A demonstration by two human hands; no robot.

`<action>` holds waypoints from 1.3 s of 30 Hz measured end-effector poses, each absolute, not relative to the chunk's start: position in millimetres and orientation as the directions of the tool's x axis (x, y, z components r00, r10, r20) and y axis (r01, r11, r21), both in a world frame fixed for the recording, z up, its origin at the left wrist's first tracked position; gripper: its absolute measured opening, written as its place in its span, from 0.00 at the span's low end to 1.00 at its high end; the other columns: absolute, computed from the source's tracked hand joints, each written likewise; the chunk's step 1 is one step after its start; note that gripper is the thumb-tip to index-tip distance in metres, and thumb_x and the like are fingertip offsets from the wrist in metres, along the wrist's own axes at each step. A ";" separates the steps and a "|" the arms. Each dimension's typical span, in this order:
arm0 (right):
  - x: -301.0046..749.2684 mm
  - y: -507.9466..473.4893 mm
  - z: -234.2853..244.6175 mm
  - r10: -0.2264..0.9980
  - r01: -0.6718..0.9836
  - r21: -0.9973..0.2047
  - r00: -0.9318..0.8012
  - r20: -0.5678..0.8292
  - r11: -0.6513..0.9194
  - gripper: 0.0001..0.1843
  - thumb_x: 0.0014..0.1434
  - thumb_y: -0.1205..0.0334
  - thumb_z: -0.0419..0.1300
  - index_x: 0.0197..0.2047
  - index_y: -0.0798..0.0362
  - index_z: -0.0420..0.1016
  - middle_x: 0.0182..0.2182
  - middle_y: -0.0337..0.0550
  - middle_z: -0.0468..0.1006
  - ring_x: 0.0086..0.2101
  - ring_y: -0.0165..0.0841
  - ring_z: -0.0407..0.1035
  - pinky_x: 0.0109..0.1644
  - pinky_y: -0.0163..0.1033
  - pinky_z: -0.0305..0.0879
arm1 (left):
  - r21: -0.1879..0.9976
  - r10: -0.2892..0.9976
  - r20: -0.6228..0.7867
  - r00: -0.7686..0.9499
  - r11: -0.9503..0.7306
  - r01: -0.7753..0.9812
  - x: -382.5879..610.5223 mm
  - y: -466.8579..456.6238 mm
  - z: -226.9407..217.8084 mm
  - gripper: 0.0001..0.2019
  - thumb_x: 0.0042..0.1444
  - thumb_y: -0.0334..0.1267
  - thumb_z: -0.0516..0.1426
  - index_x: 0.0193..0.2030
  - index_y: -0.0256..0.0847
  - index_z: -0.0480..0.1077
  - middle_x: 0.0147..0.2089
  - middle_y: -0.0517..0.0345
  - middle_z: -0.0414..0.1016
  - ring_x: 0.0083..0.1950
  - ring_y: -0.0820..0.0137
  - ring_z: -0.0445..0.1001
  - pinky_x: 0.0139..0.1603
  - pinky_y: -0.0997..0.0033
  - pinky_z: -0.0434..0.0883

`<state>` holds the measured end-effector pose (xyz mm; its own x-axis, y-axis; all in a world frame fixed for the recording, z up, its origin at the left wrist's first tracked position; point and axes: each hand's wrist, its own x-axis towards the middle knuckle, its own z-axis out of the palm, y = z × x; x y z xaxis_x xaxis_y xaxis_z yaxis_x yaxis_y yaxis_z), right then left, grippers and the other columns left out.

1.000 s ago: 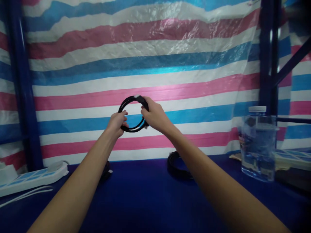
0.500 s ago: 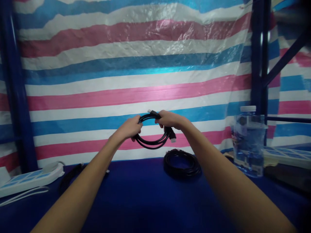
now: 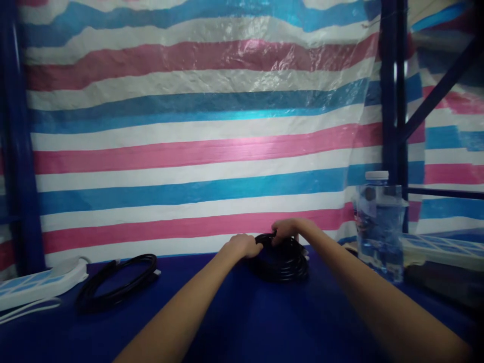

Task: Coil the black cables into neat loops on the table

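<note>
Bare slender forearms (image 3: 191, 302), bare hands (image 3: 245, 245)

Blue tabletop (image 3: 242, 322), cable coils (image 3: 289, 273), perhaps dark slab (image 3: 442, 285)

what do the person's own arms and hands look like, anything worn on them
The left hand and right hand are bare, with no gloves. Both forearms are slender and uncovered down to the picture's lower edge, with no sleeve, watch, bracelet or marking in view. The fingers are too small to rule out rings.

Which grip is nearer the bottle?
Right. The right grip is at the far side of the thicker black coil, left of the bottle; the left grip is farther left, at the coil's left edge.
</note>
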<state>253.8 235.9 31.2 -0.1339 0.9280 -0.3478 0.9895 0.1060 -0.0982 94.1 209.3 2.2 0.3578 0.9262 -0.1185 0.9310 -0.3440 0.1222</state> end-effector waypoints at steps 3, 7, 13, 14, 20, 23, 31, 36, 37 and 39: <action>245.6 235.8 39.5 0.926 0.994 -0.047 -0.108 -0.362 0.097 0.17 0.59 0.56 0.57 0.48 0.59 0.68 0.43 0.47 0.71 0.40 0.32 0.69 0.41 0.43 0.69 | 0.108 0.910 -0.134 0.393 -0.381 0.918 78.9 207.7 9.9 0.31 0.60 0.56 0.39 0.45 0.30 0.72 0.39 0.41 0.77 0.37 0.60 0.76 0.40 0.62 0.71; 241.9 237.2 45.2 0.925 0.991 -0.056 -0.132 -0.356 0.121 0.19 0.58 0.57 0.58 0.50 0.57 0.67 0.43 0.47 0.71 0.39 0.32 0.68 0.41 0.43 0.69 | 0.126 0.893 -0.117 0.435 -0.422 0.898 59.2 205.3 25.9 0.32 0.60 0.54 0.35 0.48 0.30 0.69 0.42 0.38 0.75 0.32 0.62 0.76 0.33 0.64 0.71; 247.4 242.2 41.6 0.937 0.975 -0.141 -0.205 -0.282 0.171 0.24 0.53 0.59 0.60 0.52 0.58 0.66 0.44 0.51 0.71 0.40 0.36 0.68 0.35 0.38 0.68 | 0.195 0.835 -0.098 0.541 -0.517 0.833 44.8 207.7 31.8 0.28 0.58 0.55 0.41 0.53 0.37 0.65 0.44 0.44 0.75 0.28 0.68 0.73 0.27 0.70 0.69; 248.4 242.7 41.8 0.938 0.970 -0.159 -0.221 -0.269 0.183 0.25 0.52 0.59 0.60 0.52 0.58 0.66 0.44 0.52 0.71 0.40 0.37 0.68 0.34 0.37 0.67 | 0.206 0.828 -0.085 0.554 -0.530 0.823 43.5 208.2 32.3 0.28 0.57 0.55 0.41 0.53 0.37 0.65 0.43 0.45 0.75 0.28 0.69 0.73 0.26 0.71 0.68; 248.7 237.9 53.9 0.940 0.943 -0.227 -0.288 -0.184 0.245 0.27 0.51 0.55 0.60 0.53 0.58 0.67 0.44 0.54 0.72 0.40 0.38 0.68 0.32 0.35 0.66 | 0.222 0.827 0.046 0.561 -0.556 0.801 25.5 206.9 51.5 0.26 0.58 0.53 0.40 0.53 0.38 0.64 0.40 0.47 0.74 0.27 0.71 0.71 0.25 0.73 0.66; 242.1 228.5 65.1 0.934 0.927 -0.238 -0.329 -0.143 0.290 0.27 0.53 0.53 0.58 0.54 0.57 0.66 0.44 0.54 0.72 0.39 0.37 0.68 0.32 0.36 0.66 | 0.213 0.844 0.068 0.531 -0.533 0.819 11.2 201.5 70.6 0.25 0.58 0.52 0.41 0.53 0.41 0.63 0.41 0.49 0.75 0.30 0.70 0.73 0.27 0.74 0.66; 225.9 194.5 97.9 0.909 0.889 -0.228 -0.415 -0.039 0.396 0.25 0.57 0.51 0.53 0.55 0.54 0.66 0.43 0.52 0.73 0.35 0.36 0.68 0.32 0.38 0.64 | -0.050 0.954 0.031 0.299 -0.297 0.954 -43.0 146.0 58.6 0.20 0.54 0.49 0.47 0.33 0.35 0.73 0.33 0.41 0.76 0.32 0.58 0.74 0.34 0.61 0.67; 217.0 184.9 103.3 0.872 0.843 -0.264 -0.489 -0.014 0.469 0.23 0.58 0.52 0.52 0.54 0.54 0.66 0.44 0.51 0.74 0.39 0.35 0.70 0.35 0.36 0.66 | -0.210 0.940 0.337 -0.044 0.120 0.970 -111.9 115.3 -25.3 0.24 0.56 0.47 0.45 0.53 0.34 0.67 0.51 0.34 0.69 0.49 0.43 0.70 0.43 0.46 0.65; 214.0 184.0 102.7 0.866 0.836 -0.269 -0.500 -0.014 0.479 0.23 0.59 0.53 0.52 0.54 0.55 0.66 0.44 0.52 0.74 0.39 0.34 0.70 0.35 0.36 0.67 | -0.185 0.956 0.288 -0.060 0.117 0.976 -122.9 114.6 -37.3 0.23 0.55 0.45 0.46 0.54 0.38 0.67 0.53 0.36 0.69 0.51 0.43 0.69 0.45 0.46 0.65; 207.8 183.3 100.9 0.859 0.833 -0.262 -0.511 -0.031 0.487 0.23 0.59 0.53 0.52 0.54 0.55 0.66 0.43 0.52 0.74 0.39 0.34 0.70 0.35 0.36 0.67 | -0.105 0.973 0.225 -0.046 0.072 0.992 -137.5 117.3 -50.8 0.22 0.55 0.44 0.45 0.51 0.38 0.68 0.53 0.38 0.69 0.52 0.45 0.68 0.47 0.48 0.65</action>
